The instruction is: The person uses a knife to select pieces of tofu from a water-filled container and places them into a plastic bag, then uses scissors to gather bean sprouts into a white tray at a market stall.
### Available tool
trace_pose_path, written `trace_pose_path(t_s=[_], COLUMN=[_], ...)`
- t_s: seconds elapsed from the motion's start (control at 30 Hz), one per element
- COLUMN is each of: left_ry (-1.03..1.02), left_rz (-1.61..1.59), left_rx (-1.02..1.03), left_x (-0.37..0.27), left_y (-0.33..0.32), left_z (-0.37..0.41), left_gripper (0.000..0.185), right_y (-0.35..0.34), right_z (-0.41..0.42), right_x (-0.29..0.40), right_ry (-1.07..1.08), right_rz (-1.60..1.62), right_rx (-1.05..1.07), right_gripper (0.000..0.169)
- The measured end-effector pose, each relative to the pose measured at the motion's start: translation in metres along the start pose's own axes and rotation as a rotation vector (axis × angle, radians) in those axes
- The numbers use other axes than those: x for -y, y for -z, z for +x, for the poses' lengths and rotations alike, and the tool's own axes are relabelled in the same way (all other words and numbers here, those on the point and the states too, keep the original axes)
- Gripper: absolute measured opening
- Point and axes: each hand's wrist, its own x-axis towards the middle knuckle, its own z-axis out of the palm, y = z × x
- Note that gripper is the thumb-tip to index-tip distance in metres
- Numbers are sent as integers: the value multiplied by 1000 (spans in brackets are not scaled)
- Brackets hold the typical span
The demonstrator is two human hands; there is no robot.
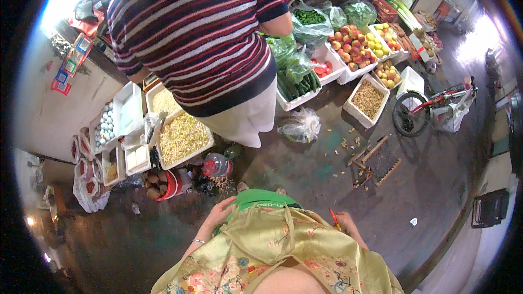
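My left hand (220, 211), with a bracelet at the wrist, rests at the side of a green apron (261, 199) at my waist. Its fingertips meet the cloth, and I cannot tell whether they pinch it. Lower right of the apron, my right hand (348, 223) holds a slim red pen-like object (334, 219), its tip pointing up and away from me. A shiny gold floral top (261, 261) covers my body. Ahead of me a person in a striped shirt (196, 41) stands with their back to me, bent toward the produce; their hands are hidden.
Bean sprouts (184, 139), eggs (107, 124) and a red bucket (175, 184) stand at left. Peaches (351, 47), cucumbers (296, 85) and a peanut box (367, 98) line the right. A plastic bag (302, 124), a small wooden stool (376, 161) and a bicycle (425, 108) are on the floor.
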Motion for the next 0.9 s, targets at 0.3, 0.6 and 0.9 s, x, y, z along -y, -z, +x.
trace_pose_path(t_s=[0.3,0.6,0.9], left_ry=[254,317,125], left_rz=[40,23,574], left_rx=[-93,-94,566], left_x=[32,40,129], left_y=[9,-9,-26], left_z=[-18,21,68], left_gripper=[40,52,56], right_y=[-3,38,1], right_z=[-16,-4,-4], right_x=[5,-58,-4], right_ry=[63,-41,-44], right_rz=[-160,-64,-35], right_rx=[38,56,2], right_gripper=[14,17,38])
